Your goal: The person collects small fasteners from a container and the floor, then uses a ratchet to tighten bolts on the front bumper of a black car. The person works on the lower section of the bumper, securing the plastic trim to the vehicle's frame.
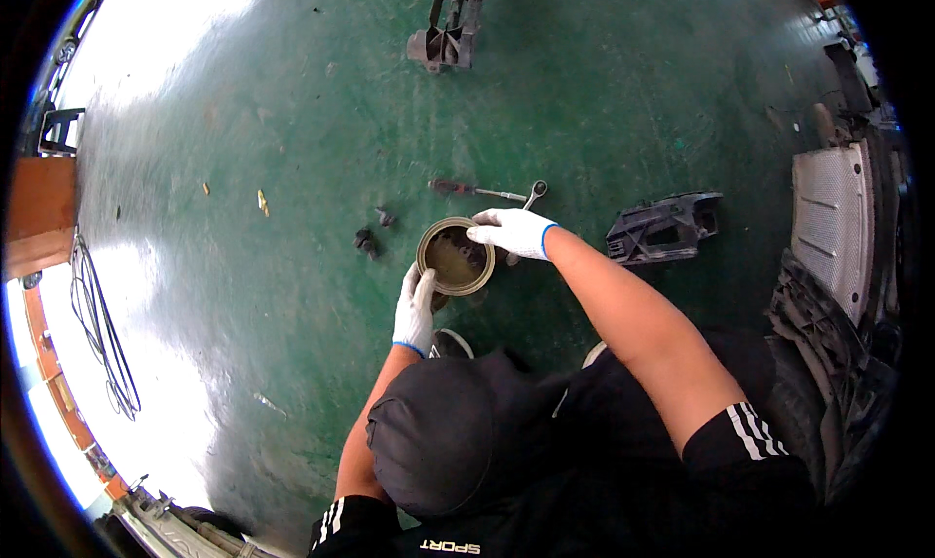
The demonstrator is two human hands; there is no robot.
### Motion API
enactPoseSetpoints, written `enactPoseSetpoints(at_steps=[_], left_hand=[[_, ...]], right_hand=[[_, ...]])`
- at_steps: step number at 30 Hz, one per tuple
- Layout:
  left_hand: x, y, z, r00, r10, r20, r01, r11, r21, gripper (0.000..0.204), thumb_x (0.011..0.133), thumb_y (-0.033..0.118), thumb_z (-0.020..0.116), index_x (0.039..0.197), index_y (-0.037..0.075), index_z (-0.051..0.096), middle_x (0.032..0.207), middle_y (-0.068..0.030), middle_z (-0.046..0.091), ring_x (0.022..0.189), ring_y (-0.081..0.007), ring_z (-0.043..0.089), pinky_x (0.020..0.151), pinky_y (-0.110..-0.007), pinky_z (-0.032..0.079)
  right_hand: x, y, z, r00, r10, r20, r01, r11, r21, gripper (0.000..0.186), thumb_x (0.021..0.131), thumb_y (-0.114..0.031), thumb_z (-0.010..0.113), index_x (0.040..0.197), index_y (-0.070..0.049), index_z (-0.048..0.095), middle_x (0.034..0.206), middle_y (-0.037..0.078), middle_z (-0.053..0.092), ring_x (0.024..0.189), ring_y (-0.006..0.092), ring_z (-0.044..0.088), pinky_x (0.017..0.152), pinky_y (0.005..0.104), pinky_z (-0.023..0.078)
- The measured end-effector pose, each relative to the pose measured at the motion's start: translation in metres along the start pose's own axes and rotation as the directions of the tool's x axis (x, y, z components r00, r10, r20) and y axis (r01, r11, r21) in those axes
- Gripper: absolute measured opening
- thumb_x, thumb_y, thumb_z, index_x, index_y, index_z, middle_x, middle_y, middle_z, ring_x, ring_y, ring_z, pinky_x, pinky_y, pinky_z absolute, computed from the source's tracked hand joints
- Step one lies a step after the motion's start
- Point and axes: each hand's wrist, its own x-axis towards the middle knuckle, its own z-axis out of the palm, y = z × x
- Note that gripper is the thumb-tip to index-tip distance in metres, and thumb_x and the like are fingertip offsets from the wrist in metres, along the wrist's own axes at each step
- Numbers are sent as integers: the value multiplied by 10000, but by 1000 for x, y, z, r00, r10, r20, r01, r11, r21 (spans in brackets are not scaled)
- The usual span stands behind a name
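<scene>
White-gloved left hand (414, 307) and white-gloved right hand (516, 232) hold a round brass-coloured metal can (462, 290) between their fingers (likely stiff, fairly light), best gripped by opposite rims

My left hand (416, 307) and right hand (514, 233) are wearing white fabric gloves (526, 231) with blue cuff edges (549, 239). I'm sporting black short sleeves (721, 461) with white stripes (748, 431). The round metal tin (460, 290) is showing beige and brown; the smooth floor (584, 100) is gleaming green.
</scene>
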Motion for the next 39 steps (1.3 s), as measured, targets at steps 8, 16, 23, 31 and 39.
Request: enactPoseSetpoints(at_steps=[8,16,23,31,39], left_hand=[[10,38,2,994,-109,7,109,992,-55,462,1012,202,671,1456,150,555,1256,-49,682,1051,-185,707,852,-370,610],[0,155,72,925,129,357,-52,975,-218,662,1005,333,708,1571,100,456,1392,-71,637,1170,-197,661,960,-387,551],[-73,247,113,754,133,643,-227,972,64,925,955,503,761,1622,-1,364,1508,-147,560,1306,-248,593,1098,-418,483],[-88,222,102,777,122,617,-237,965,107,952,937,562,756,1607,-12,398,1544,-127,546,1447,-259,495,1223,-431,372],[-96,219,104,811,139,569,-236,967,100,924,967,579,710,1612,-8,405,1514,-134,567,1373,-243,537,1147,-406,425]], right_hand=[[-25,-64,-11,999,-24,-29,16,971,-239,776,895,-504,785,1453,-11,567,1198,194,739,838,244,715,750,384,579],[-102,-155,-107,964,-163,-208,142,984,-112,668,904,-417,819,1327,27,555,964,119,708,753,165,666,644,330,564],[-233,-168,-121,925,-201,-322,243,965,96,716,958,-541,726,1348,38,565,982,90,698,735,118,644,633,286,532],[-243,-153,-105,918,-263,-296,259,964,-54,730,976,-611,682,1358,6,604,1044,133,709,929,197,673,853,345,542],[-226,-123,-107,940,-248,-235,276,957,93,633,1026,-524,674,1404,-24,592,1071,59,702,849,97,623,736,285,524]])
